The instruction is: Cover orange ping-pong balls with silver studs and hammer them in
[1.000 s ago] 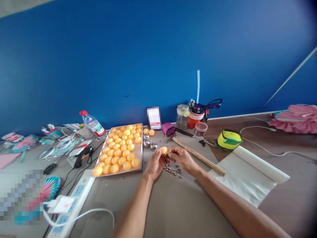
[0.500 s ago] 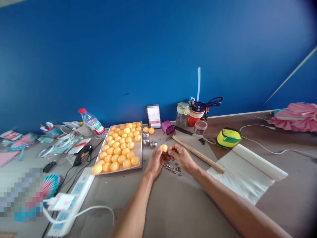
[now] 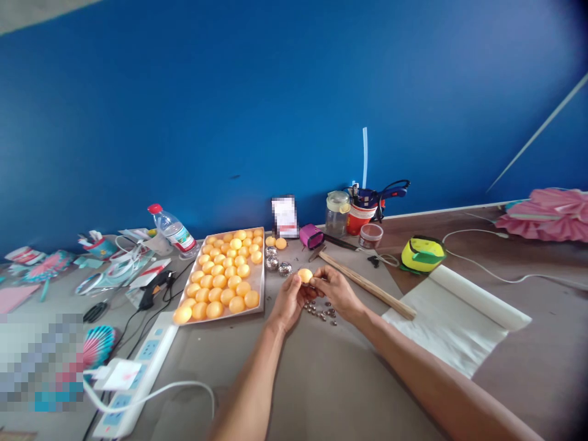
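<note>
My left hand (image 3: 290,300) is closed around an orange ping-pong ball (image 3: 305,276), whose top shows above the thumb and fingers. My right hand (image 3: 337,293) meets it from the right, its thumb and fingertips pinched together at the ball's side. Whatever lies between those fingertips is too small or hidden to make out. Several small shiny metal balls (image 3: 323,316) are scattered on the grey table just below the hands. Beyond them sit larger silver balls (image 3: 285,269) and two loose orange balls (image 3: 280,244). A shallow white box (image 3: 263,283) full of similar orange balls stands to the left.
A wooden-handled hammer (image 3: 372,286) lies right of my hands, beside a white sheet roll (image 3: 463,318). Behind are a purple case (image 3: 311,236), a jar (image 3: 337,214) and a red cup (image 3: 359,219) of tools. A power strip (image 3: 151,361), cables and a bottle (image 3: 177,233) occupy the left.
The view has shifted slightly. Both hands stay together at the orange ball in nearly the same place, with only a small change in the ball's position.
</note>
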A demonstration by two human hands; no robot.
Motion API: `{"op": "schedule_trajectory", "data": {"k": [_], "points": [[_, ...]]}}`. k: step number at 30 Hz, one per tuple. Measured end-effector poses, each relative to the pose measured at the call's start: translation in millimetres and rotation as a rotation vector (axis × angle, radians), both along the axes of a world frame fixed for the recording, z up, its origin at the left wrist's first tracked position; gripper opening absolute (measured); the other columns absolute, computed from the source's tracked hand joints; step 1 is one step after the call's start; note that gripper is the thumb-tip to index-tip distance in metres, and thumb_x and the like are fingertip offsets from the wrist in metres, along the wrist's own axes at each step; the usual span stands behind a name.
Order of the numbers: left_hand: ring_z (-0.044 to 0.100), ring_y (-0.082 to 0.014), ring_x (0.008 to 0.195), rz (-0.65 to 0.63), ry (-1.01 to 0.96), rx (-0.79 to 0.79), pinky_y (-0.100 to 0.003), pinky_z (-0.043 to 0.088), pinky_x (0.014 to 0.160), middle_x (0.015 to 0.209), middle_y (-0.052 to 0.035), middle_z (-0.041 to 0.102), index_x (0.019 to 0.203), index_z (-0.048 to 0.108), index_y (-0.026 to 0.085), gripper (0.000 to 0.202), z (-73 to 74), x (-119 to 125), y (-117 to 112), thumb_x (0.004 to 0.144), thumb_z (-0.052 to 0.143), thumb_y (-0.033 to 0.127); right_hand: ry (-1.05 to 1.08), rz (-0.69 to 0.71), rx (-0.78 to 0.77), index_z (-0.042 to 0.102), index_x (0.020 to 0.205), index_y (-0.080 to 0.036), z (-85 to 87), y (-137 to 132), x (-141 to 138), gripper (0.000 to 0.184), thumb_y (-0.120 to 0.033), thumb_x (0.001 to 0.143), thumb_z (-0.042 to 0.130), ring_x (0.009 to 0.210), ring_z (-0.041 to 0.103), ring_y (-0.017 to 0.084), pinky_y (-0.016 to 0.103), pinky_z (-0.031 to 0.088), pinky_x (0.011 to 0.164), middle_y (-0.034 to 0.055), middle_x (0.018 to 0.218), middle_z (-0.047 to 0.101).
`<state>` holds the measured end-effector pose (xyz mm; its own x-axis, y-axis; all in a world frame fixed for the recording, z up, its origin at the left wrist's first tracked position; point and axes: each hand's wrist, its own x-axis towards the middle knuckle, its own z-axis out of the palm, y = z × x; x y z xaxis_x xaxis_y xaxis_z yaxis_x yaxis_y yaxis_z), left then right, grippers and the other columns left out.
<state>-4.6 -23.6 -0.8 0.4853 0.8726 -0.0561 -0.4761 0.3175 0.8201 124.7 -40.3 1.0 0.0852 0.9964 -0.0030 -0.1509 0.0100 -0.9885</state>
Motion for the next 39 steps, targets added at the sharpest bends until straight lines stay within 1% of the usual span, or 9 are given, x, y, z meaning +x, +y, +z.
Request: {"op": "schedule_trajectory", "data": {"k": [3,6,9,16,22,28,33,36,39], "points": [[0.059,-0.0147,0.067,0.013,-0.063,-0.094,-0.030,0.045,0.067,0.082,-0.0091,0.064,0.088,0.060,0.011,0.034,1.6,-2.8,3.9,0.077,0.057,0.044,-0.061,0.023,0.061,0.050,0.072,-0.018,0.0,2.9,10.6,0.020,-0.038,0.073,0.056,0.048,0.040,0.008,0.023,0.034,0.049,-0.0056,0.054,0.045],[0.059,-0.0133,0.068,0.056,-0.116,-0.182,-0.029,0.046,0.070,0.090,-0.0113,0.064,0.090,0.060,0.010,0.035,2.4,-6.3,7.7,0.077,0.057,0.043,-0.435,-0.029,0.149,0.058,0.080,-0.017,-3.5,5.5,24.7,0.013,-0.027,0.075,0.053,0.061,0.049,0.012,0.026,0.039,0.061,0.0003,0.067,0.056],[0.059,-0.0129,0.067,0.061,-0.140,-0.224,-0.029,0.047,0.070,0.087,-0.0110,0.064,0.091,0.060,0.009,0.035,2.1,-8.1,10.3,0.077,0.057,0.041,-0.812,0.019,0.239,0.063,0.089,-0.017,-8.8,5.0,32.7,0.019,-0.018,0.075,0.050,0.079,0.054,0.016,0.028,0.040,0.074,0.0054,0.083,0.060],[0.059,-0.0124,0.065,0.069,-0.156,-0.250,-0.028,0.048,0.070,0.082,-0.0082,0.064,0.098,0.058,0.013,0.034,-0.2,-8.3,15.1,0.077,0.058,0.040,-1.256,0.167,0.186,0.063,0.093,-0.018,-12.3,3.9,22.0,0.022,-0.016,0.082,0.044,0.079,0.058,0.016,0.023,0.038,0.069,0.0079,0.088,0.060],[0.060,-0.0117,0.068,0.092,-0.174,-0.190,-0.027,0.048,0.070,0.088,-0.0090,0.065,0.111,0.054,0.017,0.038,0.1,-9.5,16.1,0.076,0.062,0.032,-1.235,0.116,0.179,0.063,0.083,-0.017,-18.7,8.5,22.3,0.020,-0.015,0.082,0.043,0.079,0.058,0.015,0.021,0.037,0.069,0.0065,0.086,0.061],[0.058,-0.0085,0.068,0.123,-0.167,-0.162,-0.023,0.047,0.068,0.093,-0.0057,0.063,0.113,0.054,0.019,0.046,0.4,-10.3,16.7,0.069,0.069,0.020,-1.215,0.153,0.219,0.062,0.102,-0.021,-11.7,5.9,18.1,0.025,-0.022,0.083,0.047,0.081,0.057,0.015,0.023,0.037,0.074,0.0053,0.091,0.061],[0.054,-0.0060,0.063,0.111,-0.170,-0.150,-0.021,0.045,0.064,0.088,-0.0034,0.061,0.109,0.057,0.018,0.043,-1.5,-11.3,18.4,0.068,0.069,0.018,-1.268,0.189,0.205,0.065,0.086,-0.021,-12.3,9.2,8.1,0.018,-0.022,0.083,0.047,0.076,0.057,0.014,0.025,0.036,0.075,0.0048,0.086,0.062],[0.054,-0.0062,0.063,0.094,-0.180,-0.148,-0.021,0.046,0.064,0.089,-0.0039,0.061,0.108,0.057,0.018,0.041,-1.9,-11.9,18.4,0.069,0.068,0.018,-1.172,0.158,0.229,0.063,0.079,-0.019,-16.5,10.6,9.3,0.016,-0.018,0.081,0.047,0.075,0.057,0.014,0.025,0.038,0.074,0.0044,0.083,0.061],[0.055,-0.0068,0.064,0.086,-0.171,-0.162,-0.022,0.046,0.066,0.089,-0.0039,0.061,0.108,0.057,0.018,0.039,-1.5,-12.4,17.3,0.070,0.068,0.018,-0.919,0.054,0.307,0.060,0.074,-0.018,-18.6,10.3,13.9,0.014,-0.016,0.077,0.047,0.078,0.056,0.014,0.025,0.040,0.073,0.0052,0.086,0.060]]}}
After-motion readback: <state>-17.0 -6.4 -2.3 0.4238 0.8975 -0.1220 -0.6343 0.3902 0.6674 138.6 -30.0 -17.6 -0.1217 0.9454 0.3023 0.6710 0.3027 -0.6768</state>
